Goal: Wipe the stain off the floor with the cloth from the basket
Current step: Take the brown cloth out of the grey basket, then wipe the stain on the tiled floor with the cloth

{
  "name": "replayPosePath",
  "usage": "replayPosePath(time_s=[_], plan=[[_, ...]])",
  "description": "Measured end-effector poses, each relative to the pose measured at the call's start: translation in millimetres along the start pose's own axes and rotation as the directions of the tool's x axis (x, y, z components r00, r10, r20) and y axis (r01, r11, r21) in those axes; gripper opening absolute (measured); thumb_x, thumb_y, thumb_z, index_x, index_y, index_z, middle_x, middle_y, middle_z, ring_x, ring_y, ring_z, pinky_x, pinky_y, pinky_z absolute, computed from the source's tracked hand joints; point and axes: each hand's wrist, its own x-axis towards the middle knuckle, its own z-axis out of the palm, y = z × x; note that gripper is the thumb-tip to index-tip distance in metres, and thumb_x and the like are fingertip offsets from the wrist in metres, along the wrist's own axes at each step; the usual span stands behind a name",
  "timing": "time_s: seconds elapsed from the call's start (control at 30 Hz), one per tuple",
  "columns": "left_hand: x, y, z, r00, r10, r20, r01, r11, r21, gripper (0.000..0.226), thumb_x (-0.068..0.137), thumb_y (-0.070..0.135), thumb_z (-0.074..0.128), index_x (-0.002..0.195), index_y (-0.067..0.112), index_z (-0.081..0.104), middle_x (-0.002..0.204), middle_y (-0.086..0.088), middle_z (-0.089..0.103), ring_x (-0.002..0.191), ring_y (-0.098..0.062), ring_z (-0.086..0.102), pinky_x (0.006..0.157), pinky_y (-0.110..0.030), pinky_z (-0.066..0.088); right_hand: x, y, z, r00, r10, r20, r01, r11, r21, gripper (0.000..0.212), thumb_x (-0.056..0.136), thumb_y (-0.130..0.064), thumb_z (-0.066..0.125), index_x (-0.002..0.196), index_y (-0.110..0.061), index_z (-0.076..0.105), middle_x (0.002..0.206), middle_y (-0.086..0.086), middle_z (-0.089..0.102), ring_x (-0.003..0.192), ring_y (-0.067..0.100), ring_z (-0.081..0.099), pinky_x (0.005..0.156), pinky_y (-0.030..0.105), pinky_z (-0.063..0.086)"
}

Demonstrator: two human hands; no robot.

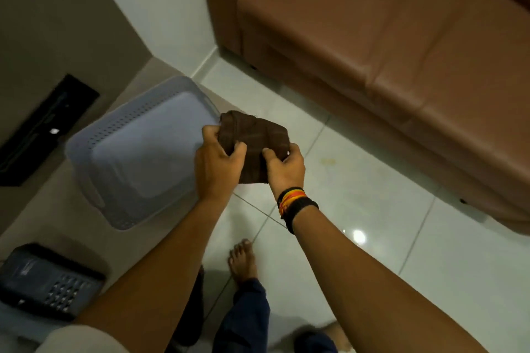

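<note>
Both arms are reaching forward, bare. The left hand [216, 163] and right hand [284, 167] are closing fingers and thumbs on the cloth [253, 137] between them, the right wrist wearing bands.

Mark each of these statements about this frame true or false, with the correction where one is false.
1. Both hands hold the brown cloth. True: the left hand and the right hand each grip it.
2. The cloth is pressed on the floor. False: it is held up in the air, above the tiles.
3. The grey basket stands to the left of the hands. True.
4. The yellowish stain lies on the tiles near the brown sofa. True.
5. The banded wrist is the left one. False: the wristbands are on the right wrist.
6. The person wears shoes. False: the foot in view is bare.
</note>
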Motion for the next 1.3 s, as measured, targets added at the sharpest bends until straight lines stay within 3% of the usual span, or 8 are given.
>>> replayPosePath(time_s=[0.17,0.37,0.57,0.73,0.87,1.0,1.17,1.3], plan=[[-95.3,-18.9,116.3,0.979,-0.041,0.2,0.022,0.995,0.092,0.054,0.09,0.026,0.068,0.139,0.015,0.048,0.105,0.001,0.065,0.091,-0.018,0.063,0.078,-0.033,0.055,3.6,111.4,-118.5,0.982,0.157,-0.106,-0.162,0.986,-0.041,0.025,0.096,-0.023,0.064,0.118,-0.013,0.06,0.102,0.006,0.071,0.098,0.029,0.07,0.091,0.043,0.06],[-207.9,-115.7,251.6,0.792,-0.364,0.49,0.289,0.931,0.225,0.023,0.09,0.022,0.07,0.108,0.01,0.065,0.099,-0.007,0.069,0.1,-0.032,0.071,0.08,-0.036,0.055,11.2,288.0,-232.5,0.916,0.371,-0.152,-0.39,0.912,-0.128,0.032,0.094,-0.017,0.062,0.126,-0.014,0.058,0.105,0.006,0.068,0.098,0.03,0.069,0.085,0.039,0.059],[-246.4,-226.2,366.1,0.642,-0.467,0.608,0.353,0.884,0.307,0.044,0.085,0.023,0.077,0.126,0.014,0.065,0.116,-0.008,0.071,0.114,-0.032,0.07,0.085,-0.031,0.053,69.5,425.2,-282.3,0.881,0.398,-0.256,-0.451,0.87,-0.201,0.034,0.092,-0.017,0.066,0.125,-0.014,0.06,0.104,0.005,0.065,0.106,0.037,0.068,0.087,0.036,0.053],[-205.1,-307.8,400.1,0.722,-0.235,0.65,-0.162,0.856,0.49,0.106,0.08,0.049,0.082,0.162,0.013,0.025,0.169,-0.016,0.029,0.158,-0.036,0.024,0.126,-0.052,0.028,116.5,503.2,-265.7,0.864,0.308,-0.398,-0.426,0.869,-0.252,0.077,0.096,-0.035,0.068,0.157,-0.009,0.031,0.159,0.016,0.039,0.15,0.036,0.036,0.121,0.046,0.037],[-123.2,-346.5,387.2,0.716,-0.027,0.697,-0.502,0.674,0.541,0.146,0.068,0.065,0.084,0.166,0.011,-0.011,0.172,-0.021,-0.023,0.159,-0.038,-0.023,0.127,-0.055,-0.013,132.4,547.9,-218.8,0.918,0.156,-0.364,-0.315,0.844,-0.434,0.089,0.101,-0.055,0.049,0.165,-0.011,0.005,0.173,0.016,-0.007,0.161,0.034,-0.004,0.129,0.053,0.007],[-37.4,-345.7,398.4,0.732,-0.085,0.676,-0.506,0.596,0.624,0.177,0.043,0.081,0.084,0.16,0.005,-0.025,0.165,-0.029,-0.034,0.154,-0.044,-0.033,0.119,-0.058,-0.024,181.3,563.5,-179.3,0.883,0.175,-0.435,-0.419,0.712,-0.564,0.093,0.101,-0.065,0.033,0.164,-0.009,-0.006,0.172,0.019,-0.014,0.16,0.036,-0.014,0.123,0.07,0.002],[13.1,-338.8,414.2,0.704,-0.188,0.685,-0.484,0.58,0.656,0.202,0.0,0.103,0.054,0.154,0.012,-0.038,0.16,-0.028,-0.043,0.15,-0.044,-0.04,0.102,-0.051,-0.041,258.0,539.6,-158.4,0.862,-0.127,-0.49,-0.318,0.619,-0.718,0.092,0.098,-0.069,0.026,0.164,-0.006,0.013,0.172,0.023,0.01,0.16,0.041,0.007,0.12,0.074,0.01],[21.9,-329.8,406.9,0.63,-0.294,0.718,-0.517,0.532,0.671,0.201,0.013,0.086,0.083,0.147,0.012,-0.048,0.153,-0.029,-0.052,0.141,-0.044,-0.051,0.107,-0.058,-0.036,276.2,515.9,-112.6,0.931,-0.359,-0.073,0.093,0.426,-0.9,0.085,0.099,-0.068,0.028,0.164,-0.012,0.02,0.171,0.022,0.015,0.16,0.04,0.012,0.122,0.073,0.008]])
